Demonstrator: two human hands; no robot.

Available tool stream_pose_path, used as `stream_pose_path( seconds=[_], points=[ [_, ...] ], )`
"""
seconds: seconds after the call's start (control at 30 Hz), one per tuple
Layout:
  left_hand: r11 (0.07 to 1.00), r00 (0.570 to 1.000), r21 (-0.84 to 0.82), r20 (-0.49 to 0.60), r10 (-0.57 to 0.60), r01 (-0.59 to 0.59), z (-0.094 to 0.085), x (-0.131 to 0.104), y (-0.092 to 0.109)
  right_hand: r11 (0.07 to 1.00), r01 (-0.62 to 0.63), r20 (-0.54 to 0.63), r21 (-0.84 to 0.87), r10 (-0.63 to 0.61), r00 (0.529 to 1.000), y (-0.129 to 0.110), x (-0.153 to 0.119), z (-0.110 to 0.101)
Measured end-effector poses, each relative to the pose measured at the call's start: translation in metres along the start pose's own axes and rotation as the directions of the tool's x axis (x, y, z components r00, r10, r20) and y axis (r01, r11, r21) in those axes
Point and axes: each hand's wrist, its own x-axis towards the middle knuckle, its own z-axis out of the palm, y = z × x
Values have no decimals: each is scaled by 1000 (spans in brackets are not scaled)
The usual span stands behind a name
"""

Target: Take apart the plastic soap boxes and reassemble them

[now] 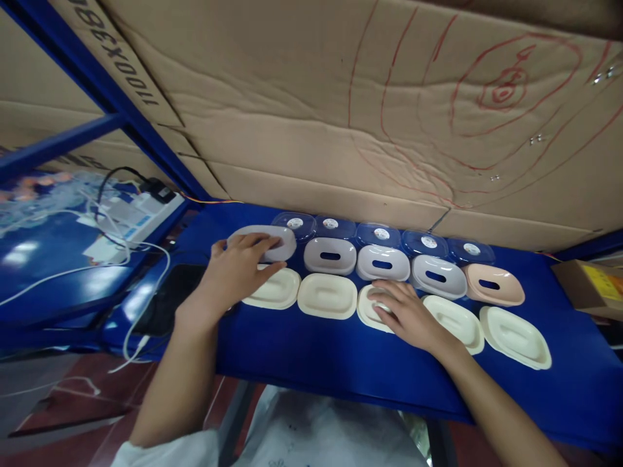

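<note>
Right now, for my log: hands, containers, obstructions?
Left hand on leftmost grey container. Right hand on middle cream tray. White cable off left, touching neither hand.

Near row: dishes point(327, 296) plain cream; middle row: trays point(330, 265) pale grey-lilac, peach for the tray at the right end point(504, 285); far row: clear lids point(365, 236), blue tabletop point(311, 350) showing through, each with a white round sticker point(380, 233). Backdrop brown cardboard point(272, 97), red loops point(503, 91) at right, black lettering point(121, 55) at far left. Brown box point(577, 285) at right bears a yellow patch point(603, 280); left frame point(97, 91) deep blue.
</note>
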Motion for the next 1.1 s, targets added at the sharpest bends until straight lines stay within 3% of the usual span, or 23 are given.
stream_pose_path(
  seconds=[0.17,0.33,0.63,1.1],
  points=[
    [999,993,40,119,0,-5,7,1,19,1000,-6,-1,-8,6,1000,0,0,0],
    [999,994,45,110,-30,25,15,12,22,1000,5,-12,-20,-5,1000,0,0,0],
    [994,991,89,107,-75,66,44,14,29,1000,19,-33,-17,-19,999,0,-1,2],
    [996,980,83,195,-43,28,52,15,31,999,39,-30,-1,-39,999,0,-2,2]
  ],
)
